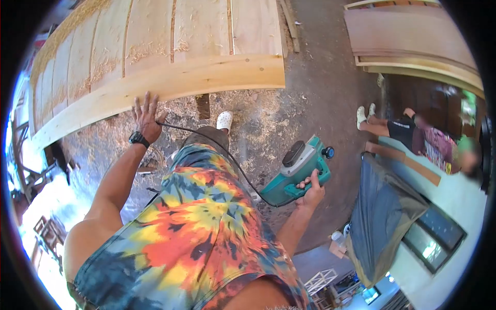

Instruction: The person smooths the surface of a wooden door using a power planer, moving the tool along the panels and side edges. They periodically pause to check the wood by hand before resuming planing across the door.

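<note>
My left hand (148, 120), with a black watch at the wrist, rests with fingers spread against the front edge board (206, 76) of a wooden panel (150, 31). A black power cord (227, 151) runs from beside that hand's thumb across my body toward the tool. In my right hand (311, 194) is a teal and grey electric planer (294, 168), gripped by its rear handle. The planer is held out to my right side, apart from the wood. Its blade side is hidden.
Wood shavings (258, 111) cover the floor and parts of the panel. At the right, a person (413, 137) stands near a vehicle partly draped with a dark cover (380, 206). Stacked wooden panels (413, 36) stand at the upper right.
</note>
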`<state>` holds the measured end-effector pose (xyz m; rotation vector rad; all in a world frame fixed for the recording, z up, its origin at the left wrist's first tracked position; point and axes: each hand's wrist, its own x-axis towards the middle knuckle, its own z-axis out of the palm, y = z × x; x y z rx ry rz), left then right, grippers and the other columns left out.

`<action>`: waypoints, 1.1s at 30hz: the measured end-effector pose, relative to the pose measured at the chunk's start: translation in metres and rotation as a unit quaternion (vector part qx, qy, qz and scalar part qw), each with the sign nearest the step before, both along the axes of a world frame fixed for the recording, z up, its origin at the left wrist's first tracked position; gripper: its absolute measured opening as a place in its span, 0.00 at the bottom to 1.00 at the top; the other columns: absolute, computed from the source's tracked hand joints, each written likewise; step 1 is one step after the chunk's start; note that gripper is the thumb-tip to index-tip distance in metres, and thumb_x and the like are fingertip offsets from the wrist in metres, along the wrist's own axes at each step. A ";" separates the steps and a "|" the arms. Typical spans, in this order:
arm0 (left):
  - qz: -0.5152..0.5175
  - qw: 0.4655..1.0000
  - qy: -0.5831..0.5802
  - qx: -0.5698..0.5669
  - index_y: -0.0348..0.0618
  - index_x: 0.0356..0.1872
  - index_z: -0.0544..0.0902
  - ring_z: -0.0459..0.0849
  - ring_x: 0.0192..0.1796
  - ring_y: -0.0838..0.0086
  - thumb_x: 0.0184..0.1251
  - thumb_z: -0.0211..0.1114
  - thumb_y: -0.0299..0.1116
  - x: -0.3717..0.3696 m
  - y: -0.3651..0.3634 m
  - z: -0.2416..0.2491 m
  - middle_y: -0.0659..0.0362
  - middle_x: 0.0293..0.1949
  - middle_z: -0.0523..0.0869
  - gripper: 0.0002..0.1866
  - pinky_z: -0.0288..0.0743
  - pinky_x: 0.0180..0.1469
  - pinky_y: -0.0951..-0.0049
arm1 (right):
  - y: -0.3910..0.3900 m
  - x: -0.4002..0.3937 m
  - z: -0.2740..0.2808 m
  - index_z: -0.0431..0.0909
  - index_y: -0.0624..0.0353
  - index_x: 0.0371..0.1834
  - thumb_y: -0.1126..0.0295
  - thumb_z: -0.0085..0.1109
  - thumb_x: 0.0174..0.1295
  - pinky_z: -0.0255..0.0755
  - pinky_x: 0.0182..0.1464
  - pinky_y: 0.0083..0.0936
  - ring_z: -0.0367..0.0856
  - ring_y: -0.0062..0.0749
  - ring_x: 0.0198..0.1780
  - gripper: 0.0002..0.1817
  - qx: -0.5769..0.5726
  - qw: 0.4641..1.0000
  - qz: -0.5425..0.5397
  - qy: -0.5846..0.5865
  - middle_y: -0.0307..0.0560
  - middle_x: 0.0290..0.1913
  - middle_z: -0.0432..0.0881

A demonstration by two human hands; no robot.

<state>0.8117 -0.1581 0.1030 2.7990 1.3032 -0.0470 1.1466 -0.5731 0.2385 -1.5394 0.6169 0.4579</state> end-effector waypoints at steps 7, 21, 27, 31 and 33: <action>0.023 0.999 -0.008 -0.049 0.64 0.78 0.65 0.51 0.82 0.45 0.75 0.58 0.49 0.072 -0.066 -0.002 0.53 0.81 0.56 0.32 0.46 0.79 0.39 | 0.028 0.132 0.000 0.77 0.60 0.48 0.68 0.64 0.70 0.69 0.23 0.26 0.72 0.24 0.20 0.10 0.008 0.991 0.131 -0.004 0.38 0.25 0.73; 0.366 0.911 -0.170 0.089 0.45 0.74 0.68 0.69 0.73 0.43 0.68 0.69 0.44 0.225 -0.189 -0.062 0.43 0.74 0.67 0.36 0.67 0.72 0.50 | 0.153 0.390 -0.225 0.75 0.55 0.43 0.66 0.67 0.67 0.72 0.24 0.31 0.72 0.27 0.20 0.10 0.112 0.828 0.536 0.118 0.38 0.24 0.72; 0.328 0.893 -0.154 0.266 0.54 0.76 0.67 0.66 0.74 0.41 0.60 0.77 0.41 0.232 -0.188 -0.125 0.40 0.76 0.63 0.43 0.66 0.73 0.47 | 0.198 0.434 -0.423 0.76 0.61 0.55 0.71 0.66 0.66 0.77 0.38 0.30 0.82 0.30 0.36 0.16 0.122 0.751 0.648 0.002 0.42 0.39 0.82; 0.350 0.840 -0.198 0.363 0.48 0.74 0.69 0.72 0.70 0.42 0.63 0.74 0.38 0.251 -0.187 -0.139 0.40 0.71 0.68 0.38 0.73 0.67 0.52 | 0.221 0.429 -0.511 0.74 0.62 0.49 0.72 0.63 0.67 0.76 0.26 0.31 0.78 0.30 0.24 0.11 0.155 0.685 0.712 -0.012 0.43 0.31 0.78; 0.309 0.824 -0.232 0.415 0.45 0.71 0.71 0.75 0.67 0.43 0.64 0.74 0.36 0.233 -0.169 -0.150 0.41 0.68 0.71 0.35 0.75 0.65 0.53 | 0.225 0.421 -0.532 0.73 0.61 0.46 0.71 0.63 0.67 0.74 0.22 0.31 0.76 0.29 0.21 0.10 0.150 0.676 0.721 -0.017 0.43 0.29 0.76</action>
